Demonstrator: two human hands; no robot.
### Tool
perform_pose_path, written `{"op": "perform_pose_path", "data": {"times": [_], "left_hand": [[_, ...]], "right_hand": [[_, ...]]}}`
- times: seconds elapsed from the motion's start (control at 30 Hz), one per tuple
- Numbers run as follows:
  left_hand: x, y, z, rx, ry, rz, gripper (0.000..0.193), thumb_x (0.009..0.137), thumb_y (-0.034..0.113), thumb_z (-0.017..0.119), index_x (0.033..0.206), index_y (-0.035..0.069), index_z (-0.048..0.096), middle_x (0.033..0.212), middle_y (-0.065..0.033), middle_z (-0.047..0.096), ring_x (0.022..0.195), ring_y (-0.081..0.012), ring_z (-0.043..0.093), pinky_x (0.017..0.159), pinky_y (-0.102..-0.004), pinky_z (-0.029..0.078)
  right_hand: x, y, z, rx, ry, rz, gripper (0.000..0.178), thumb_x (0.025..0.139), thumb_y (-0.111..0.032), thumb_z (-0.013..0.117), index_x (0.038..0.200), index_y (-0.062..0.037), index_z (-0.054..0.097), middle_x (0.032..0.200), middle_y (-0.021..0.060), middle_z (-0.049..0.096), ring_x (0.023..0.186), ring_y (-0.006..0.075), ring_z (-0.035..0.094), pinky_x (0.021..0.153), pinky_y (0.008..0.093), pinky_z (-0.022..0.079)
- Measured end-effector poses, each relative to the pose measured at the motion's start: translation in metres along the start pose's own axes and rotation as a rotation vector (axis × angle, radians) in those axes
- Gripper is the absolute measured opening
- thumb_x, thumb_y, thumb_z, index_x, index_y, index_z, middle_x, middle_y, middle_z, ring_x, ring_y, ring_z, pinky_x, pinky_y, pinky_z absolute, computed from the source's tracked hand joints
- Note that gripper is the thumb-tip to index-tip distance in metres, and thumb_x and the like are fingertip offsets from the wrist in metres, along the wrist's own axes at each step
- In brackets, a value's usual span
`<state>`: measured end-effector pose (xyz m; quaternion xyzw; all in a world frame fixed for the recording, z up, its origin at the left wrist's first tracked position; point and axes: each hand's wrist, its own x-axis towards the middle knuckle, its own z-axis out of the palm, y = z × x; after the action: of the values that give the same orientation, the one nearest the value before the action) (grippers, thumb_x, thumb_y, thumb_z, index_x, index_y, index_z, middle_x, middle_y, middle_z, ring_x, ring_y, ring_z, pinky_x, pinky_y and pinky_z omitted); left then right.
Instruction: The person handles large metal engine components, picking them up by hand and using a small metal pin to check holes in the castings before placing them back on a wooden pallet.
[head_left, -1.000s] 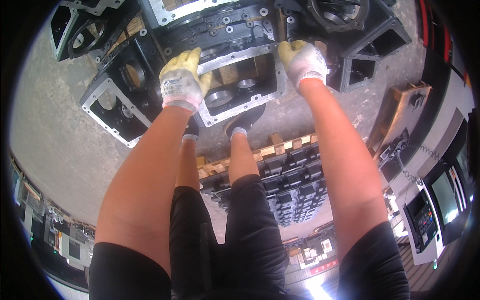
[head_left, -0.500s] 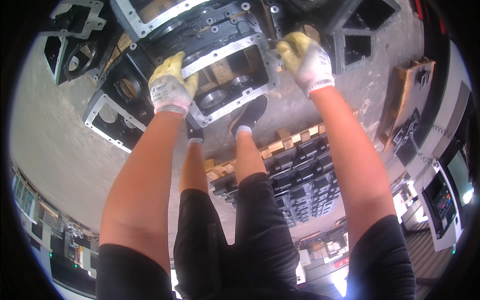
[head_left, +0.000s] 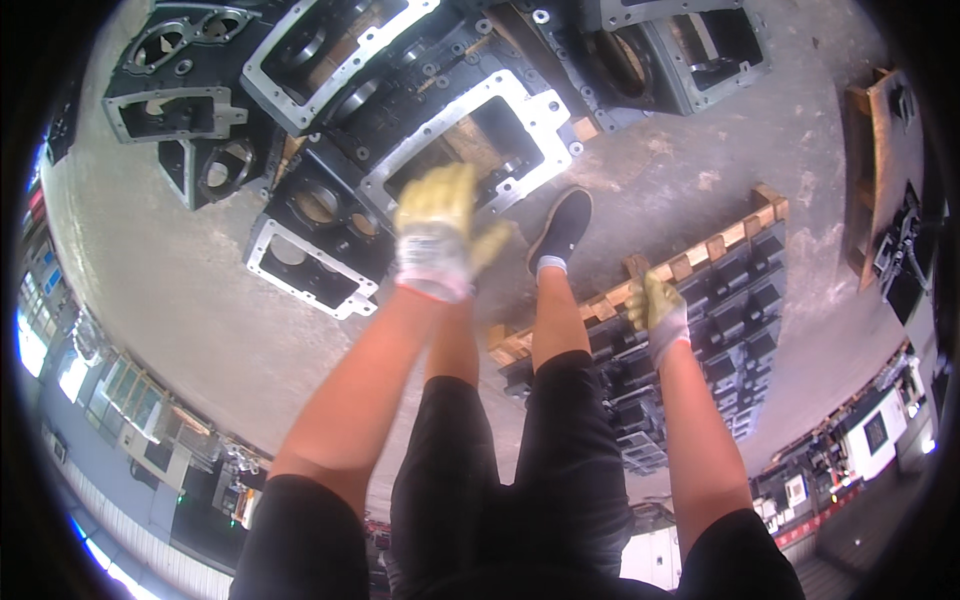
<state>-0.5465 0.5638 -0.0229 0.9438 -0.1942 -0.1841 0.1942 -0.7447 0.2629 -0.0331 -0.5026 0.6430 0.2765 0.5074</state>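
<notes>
A black metal casting with a bare silver rectangular flange (head_left: 548,112) lies ahead of me; its large opening shows wood underneath. My left hand (head_left: 437,235), in a yellow-and-white work glove, is over the flange's near left part. Its fingers are stretched out and slightly blurred, with nothing seen in them; whether they touch the metal I cannot tell. My right hand (head_left: 660,315), gloved alike, is off to the right, away from the casting. Its fingers are curled in, and a thin dark shape shows by the fingertips, too small to name.
More black castings (head_left: 318,265) with silver flanges stand around the first, left and right. A wooden pallet (head_left: 715,245) bearing rows of dark metal parts lies to the right of my legs. Farther right stands a wooden board (head_left: 876,180). My shoe (head_left: 562,228) is on the concrete floor.
My right hand has left the casting's right end and come down and right, towards me. The left hand has moved right from the left end to over the flange, its fingers now straighter.
</notes>
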Motion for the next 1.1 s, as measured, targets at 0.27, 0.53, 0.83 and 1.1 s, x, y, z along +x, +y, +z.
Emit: {"op": "perform_pose_path", "data": {"times": [0.27,0.53,0.83,1.1], "left_hand": [[0.061,0.047,0.070,0.055,-0.440,-0.484,0.072,0.078,0.048,0.077,0.134,0.007,0.058,0.138,-0.0163,0.059,0.127,-0.0327,0.056,0.105,-0.0452,0.046],[0.064,0.044,0.081,0.080,-0.424,-0.507,0.047,0.082,0.045,0.069,0.115,0.012,0.073,0.120,-0.0174,0.070,0.113,-0.0347,0.066,0.096,-0.0432,0.052],[0.061,0.074,0.039,0.130,-0.588,-0.496,0.048,0.079,0.040,0.072,0.116,0.009,0.073,0.113,-0.0192,0.072,0.108,-0.0352,0.068,0.095,-0.0428,0.052],[0.038,0.104,-0.020,-0.023,-0.664,-0.381,0.051,0.079,0.039,0.075,0.118,0.006,0.071,0.106,-0.0202,0.074,0.102,-0.0353,0.070,0.090,-0.0388,0.053]], "right_hand": [[-0.017,0.033,-0.005,0.046,-0.078,0.080,0.022,0.102,-0.026,0.062,0.092,-0.0075,0.066,0.074,0.0041,0.069,0.052,0.0091,0.056,0.046,0.0223,0.040],[-0.014,0.039,-0.011,0.145,-0.146,0.104,0.019,0.100,-0.023,0.064,0.090,-0.0065,0.066,0.075,0.0043,0.070,0.050,0.0098,0.055,0.044,0.0232,0.039],[-0.021,0.049,-0.020,0.322,-0.130,0.128,0.018,0.097,-0.021,0.067,0.085,-0.0068,0.064,0.070,0.0054,0.067,0.047,0.0111,0.053,0.042,0.0248,0.038],[0.037,0.082,0.002,0.622,-0.256,0.259,0.049,0.106,-0.046,0.050,0.128,-0.0028,0.057,0.115,0.0129,0.070,0.098,0.0239,0.067,0.084,0.0400,0.056]]}}
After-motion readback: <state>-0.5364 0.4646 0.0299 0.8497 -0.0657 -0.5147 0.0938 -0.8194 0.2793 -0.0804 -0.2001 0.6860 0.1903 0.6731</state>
